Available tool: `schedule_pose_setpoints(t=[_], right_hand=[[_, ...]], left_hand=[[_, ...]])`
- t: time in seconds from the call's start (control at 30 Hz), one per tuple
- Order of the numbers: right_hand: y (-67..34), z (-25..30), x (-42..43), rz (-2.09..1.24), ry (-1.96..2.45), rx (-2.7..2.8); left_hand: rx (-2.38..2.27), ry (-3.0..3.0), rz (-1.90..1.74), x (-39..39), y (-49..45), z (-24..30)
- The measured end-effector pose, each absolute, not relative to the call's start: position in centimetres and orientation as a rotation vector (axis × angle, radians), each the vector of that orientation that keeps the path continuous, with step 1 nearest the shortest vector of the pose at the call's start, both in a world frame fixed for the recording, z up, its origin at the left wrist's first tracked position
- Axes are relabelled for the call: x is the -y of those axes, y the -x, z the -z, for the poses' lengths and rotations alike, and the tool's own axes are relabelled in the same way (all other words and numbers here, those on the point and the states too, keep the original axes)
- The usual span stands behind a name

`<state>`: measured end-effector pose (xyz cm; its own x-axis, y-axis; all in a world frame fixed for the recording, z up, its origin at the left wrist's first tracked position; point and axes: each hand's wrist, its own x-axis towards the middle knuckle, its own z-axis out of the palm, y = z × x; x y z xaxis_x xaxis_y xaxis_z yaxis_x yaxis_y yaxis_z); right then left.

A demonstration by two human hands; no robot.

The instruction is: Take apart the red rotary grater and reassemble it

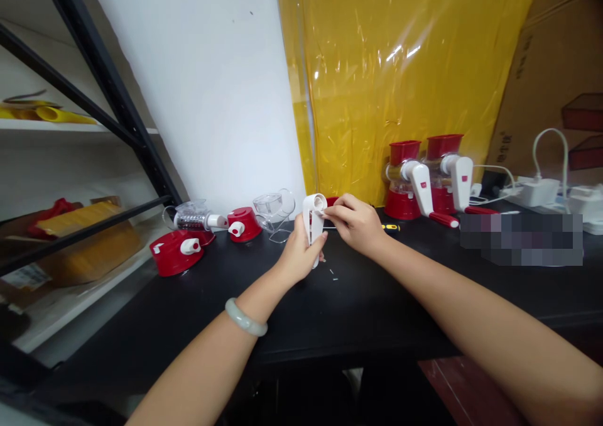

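My left hand (296,254) is wrapped round a white plastic crank handle (311,207), holding it upright above the black table. The handle's round socket end is at the top. At that socket, my right hand (357,226) has its thumb and fingertips pinched together. Whatever lies between those fingertips is too small to make out. Partly behind my right hand is a screwdriver (391,228) with a yellow and black grip. A red piece (332,202) shows just behind both hands, mostly covered. Small white scraps (335,279) lie on the table below.
Two assembled red and white rotary graters (404,181) stand at the back right beside white chargers and cables (539,190). Leftward are red bases (176,254), a clear plastic housing (268,207) and a grater drum (192,217). A black shelf frame (101,61) borders the left side.
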<state>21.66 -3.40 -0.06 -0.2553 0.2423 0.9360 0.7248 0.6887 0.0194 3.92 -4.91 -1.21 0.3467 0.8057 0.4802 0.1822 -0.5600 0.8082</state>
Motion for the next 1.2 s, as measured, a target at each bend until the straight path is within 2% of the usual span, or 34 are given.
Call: schedule_pose_setpoints(t=[0.27,0.57,1.2], right_hand=[[-21.4,0.1,3.4,0.381,0.727,1.822],[-20.8,0.0,2.8,-0.085,0.633,1.587],[-20.3,0.3,3.4,-0.180,0.544,1.669]], left_hand=[[-0.898,-1.906,-1.252,4.9,-3.6,1.1],[-0.690,-1.699,-1.099,4.5,-4.0,0.8],[-0.398,-1.393,-0.774,5.6,-3.4,-0.4]])
